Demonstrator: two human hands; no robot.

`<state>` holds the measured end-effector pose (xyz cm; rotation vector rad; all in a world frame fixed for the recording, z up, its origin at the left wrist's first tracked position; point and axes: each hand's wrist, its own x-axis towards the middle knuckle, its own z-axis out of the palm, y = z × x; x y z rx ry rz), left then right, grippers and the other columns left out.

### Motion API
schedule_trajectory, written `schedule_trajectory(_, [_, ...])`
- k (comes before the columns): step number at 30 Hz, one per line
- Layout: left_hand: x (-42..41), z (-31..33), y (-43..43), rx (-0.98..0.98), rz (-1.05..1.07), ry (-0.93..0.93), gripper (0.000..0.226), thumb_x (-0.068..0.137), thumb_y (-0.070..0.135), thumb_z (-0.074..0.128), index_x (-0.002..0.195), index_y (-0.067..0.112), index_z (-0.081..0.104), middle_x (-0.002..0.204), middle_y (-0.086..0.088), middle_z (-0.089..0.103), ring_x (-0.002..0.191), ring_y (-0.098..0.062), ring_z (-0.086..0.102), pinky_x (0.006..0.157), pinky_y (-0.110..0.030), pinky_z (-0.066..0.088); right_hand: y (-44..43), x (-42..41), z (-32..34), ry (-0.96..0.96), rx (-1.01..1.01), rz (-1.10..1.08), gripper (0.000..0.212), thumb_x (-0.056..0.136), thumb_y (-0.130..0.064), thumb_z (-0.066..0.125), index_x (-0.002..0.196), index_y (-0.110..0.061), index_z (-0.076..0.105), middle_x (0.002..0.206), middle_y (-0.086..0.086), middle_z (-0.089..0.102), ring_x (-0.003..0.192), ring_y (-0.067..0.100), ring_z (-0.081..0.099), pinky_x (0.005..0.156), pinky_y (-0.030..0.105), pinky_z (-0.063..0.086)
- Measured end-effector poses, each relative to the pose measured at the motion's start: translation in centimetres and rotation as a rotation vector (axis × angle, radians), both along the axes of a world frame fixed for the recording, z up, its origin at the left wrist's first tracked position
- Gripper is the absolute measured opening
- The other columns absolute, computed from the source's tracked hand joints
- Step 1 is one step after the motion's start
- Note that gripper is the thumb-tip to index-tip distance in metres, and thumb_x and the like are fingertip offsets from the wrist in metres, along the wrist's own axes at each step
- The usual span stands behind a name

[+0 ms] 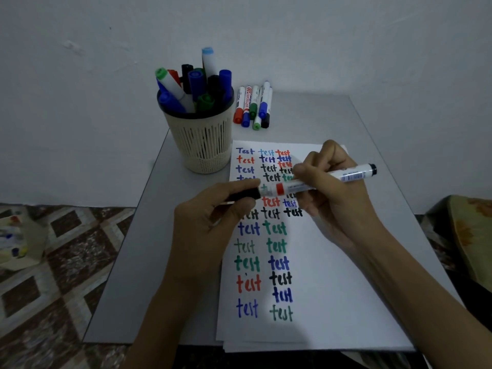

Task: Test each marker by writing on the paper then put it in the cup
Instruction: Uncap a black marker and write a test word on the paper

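Left grip (210, 222) pinches the black cap (246, 194) of a white, red-banded marker (279, 189); right grip (332, 198) clamps its barrel. Coloured "test" words cover the paper (332, 288).

A full cup (199, 147) stands at the far left of the table (372, 134), with loose markers (253, 107) lying just right of it. Open surface runs along the right of the paper (332, 275).

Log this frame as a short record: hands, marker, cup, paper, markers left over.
left hand: pinches the black cap of a white-barrelled marker
right hand: grips that marker's barrel
cup: beige slotted plastic cup, full of capped markers
paper: white paper sheet, rows of coloured "test" words
loose markers: several capped, on grey table right of cup
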<state>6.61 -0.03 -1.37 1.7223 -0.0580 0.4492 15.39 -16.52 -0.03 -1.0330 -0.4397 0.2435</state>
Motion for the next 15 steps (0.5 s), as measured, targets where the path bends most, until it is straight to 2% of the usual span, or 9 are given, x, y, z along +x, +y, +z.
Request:
schedule_trajectory(2, [-0.1,0.2,-0.3,-0.113,-0.019,0.056,0.029,0.079,0.017,0.063,0.109,0.016,0.067,0.099,0.006,0.073,0.087,-0.011,0.070,0.071,-0.021,0.055,0.3,-0.1,-0.1,0.005,-0.019,0.025,0.035,0.083,0.011,0.055,0.061,-0.014,0.043,0.054,0.003,0.055,0.034,0.017,0.045,0.035,0.019,0.034])
schedule_trajectory(7, [-0.2,0.1,-0.2,-0.109,0.031,0.024,0.026,0.074,0.019,0.066,0.100,0.016,0.071,0.091,0.005,0.074,0.083,-0.011,0.071,0.073,-0.021,0.055,0.7,-0.3,-0.3,0.038,-0.010,0.050,0.032,0.082,0.009,0.056,0.062,-0.013,0.044,0.056,0.006,0.055,0.035,0.017,0.052,0.033,0.018,0.036])
schedule_trajectory(10, [-0.2,-0.1,-0.1,-0.014,0.089,-0.040,0.025,0.075,0.016,0.073,0.100,0.012,0.072,0.091,0.001,0.074,0.084,-0.010,0.070,0.075,-0.023,0.056,1.0,-0.4,-0.4,0.068,0.003,0.063,0.032,0.082,0.010,0.054,0.063,-0.013,0.042,0.055,0.006,0.052,0.033,0.016,0.051,0.032,0.017,0.036])
schedule_trajectory(15, [-0.2,-0.1,0.0,0.209,0.164,-0.212,0.023,0.078,0.008,0.070,0.101,0.011,0.070,0.093,0.002,0.072,0.085,-0.006,0.069,0.075,-0.022,0.055,1.4,-0.9,-0.3,0.124,0.027,0.089,0.032,0.086,0.010,0.053,0.068,-0.010,0.035,0.054,0.006,0.050,0.033,0.013,0.052,0.031,0.015,0.036])
